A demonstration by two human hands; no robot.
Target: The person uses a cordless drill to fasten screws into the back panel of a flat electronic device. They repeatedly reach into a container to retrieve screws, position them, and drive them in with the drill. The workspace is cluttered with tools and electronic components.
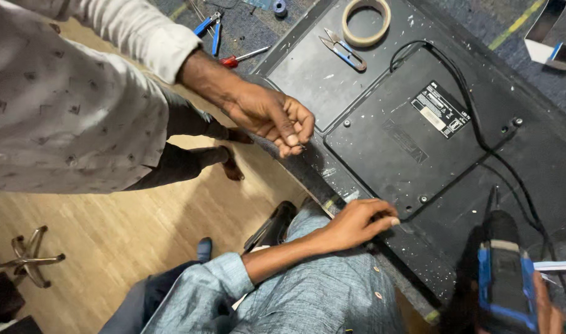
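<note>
Black television back panel (419,124) lies flat, centre-right. My left hand (357,222), fingers together, rests on its near edge; my right hand (546,312) grips the blue-and-black cordless drill (505,272). Screws (423,199) remain seated, I judge.

A tape roll (366,21) and snips (342,49) are lying on the television back panel (357,111)'s far end; pliers (210,29) and a screwdriver (242,57) are lying left, beside it.

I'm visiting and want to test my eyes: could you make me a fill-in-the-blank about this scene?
The right hand grips a blue and black power ____.
The left hand touches a television back coloured ____.
Beside the tape roll lie small blue-handled ____.
Missing: drill; black; scissors.
</note>
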